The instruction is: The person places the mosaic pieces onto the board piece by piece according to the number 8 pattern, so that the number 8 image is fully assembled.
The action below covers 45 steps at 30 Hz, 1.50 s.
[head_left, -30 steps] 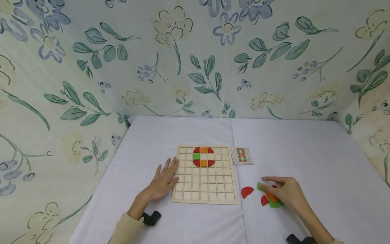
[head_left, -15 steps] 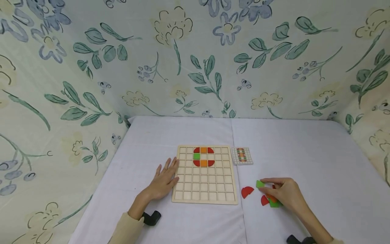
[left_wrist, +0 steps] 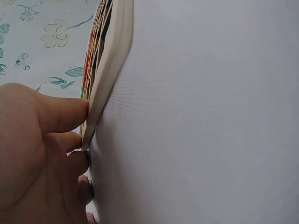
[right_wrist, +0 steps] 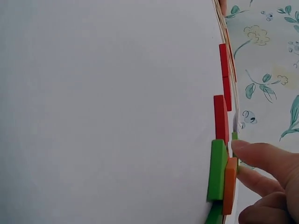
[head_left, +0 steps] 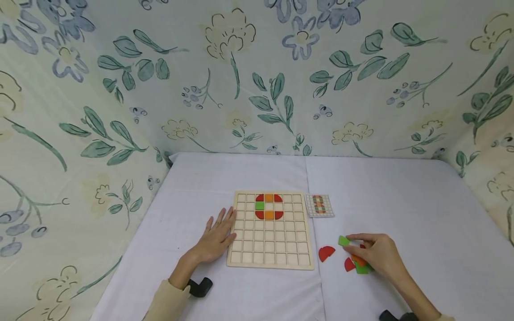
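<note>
My left hand (head_left: 214,240) lies on the white cloth with straight fingers, its fingertips and thumb touching the left edge of the wooden grid board (head_left: 270,246). In the left wrist view the thumb presses the side of the board (left_wrist: 110,70). To the right of the board, my right hand (head_left: 379,253) pinches a green square tile (head_left: 343,241) between thumb and index finger. Close under that hand lie an orange tile (head_left: 357,260), a green tile (head_left: 362,268) and a red quarter-circle piece (head_left: 350,265); the palm hides part of this pile.
Red, orange and one green piece (head_left: 259,206) form a ring near the board's top. A small pattern card (head_left: 320,206) lies beside its upper right corner. Red pieces (head_left: 326,254) rest between board and pile. Floral cloth (head_left: 273,93) hangs behind the table.
The green square tile has turned and slid slightly away from the pile with my right thumb and index finger on it. My left hand stays in place at the board.
</note>
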Available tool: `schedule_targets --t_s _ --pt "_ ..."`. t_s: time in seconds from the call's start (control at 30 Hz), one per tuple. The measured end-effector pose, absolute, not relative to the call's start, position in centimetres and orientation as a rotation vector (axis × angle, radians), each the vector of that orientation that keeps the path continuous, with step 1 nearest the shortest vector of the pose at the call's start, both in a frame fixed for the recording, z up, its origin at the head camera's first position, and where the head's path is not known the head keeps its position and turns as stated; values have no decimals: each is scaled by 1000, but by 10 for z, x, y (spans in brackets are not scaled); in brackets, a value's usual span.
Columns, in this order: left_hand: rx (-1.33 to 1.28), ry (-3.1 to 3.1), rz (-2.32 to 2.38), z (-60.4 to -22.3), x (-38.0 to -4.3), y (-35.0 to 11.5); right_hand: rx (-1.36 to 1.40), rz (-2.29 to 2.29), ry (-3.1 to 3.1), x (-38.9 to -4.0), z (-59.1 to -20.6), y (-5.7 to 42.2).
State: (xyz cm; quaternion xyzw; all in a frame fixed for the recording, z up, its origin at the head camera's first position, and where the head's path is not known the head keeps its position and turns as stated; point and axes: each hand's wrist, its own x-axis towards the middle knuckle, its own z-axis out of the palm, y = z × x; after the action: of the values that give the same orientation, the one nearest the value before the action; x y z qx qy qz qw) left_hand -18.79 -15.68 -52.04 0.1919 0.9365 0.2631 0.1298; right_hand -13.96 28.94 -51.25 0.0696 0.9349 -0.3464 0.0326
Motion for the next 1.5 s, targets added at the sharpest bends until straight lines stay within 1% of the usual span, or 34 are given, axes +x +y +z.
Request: schedule_targets --t_s 0.27,0.4,0.6,0.83,1.0,1.27,1.5 --pt "558 2724 756 -519 -188 -156 112 -1063 2940 -151 -506 284" --pt "561 2722 771 -519 -187 -157 113 -1087 2917 -160 -499 277" --pt "579 2719 851 -520 -186 -157 72 -1151 2875 -177 -491 260" --pt "579 2720 849 -517 -185 -156 -84 -1221 2864 -200 -490 240" --pt "572 2711 837 -517 -185 -157 -129 -1257 2815 -219 -489 224" --pt "561 2720 776 -520 -188 -158 -275 -1200 2830 -243 -490 196" --pt "566 2714 767 -522 -189 -158 -326 -1188 2807 -256 -492 178"
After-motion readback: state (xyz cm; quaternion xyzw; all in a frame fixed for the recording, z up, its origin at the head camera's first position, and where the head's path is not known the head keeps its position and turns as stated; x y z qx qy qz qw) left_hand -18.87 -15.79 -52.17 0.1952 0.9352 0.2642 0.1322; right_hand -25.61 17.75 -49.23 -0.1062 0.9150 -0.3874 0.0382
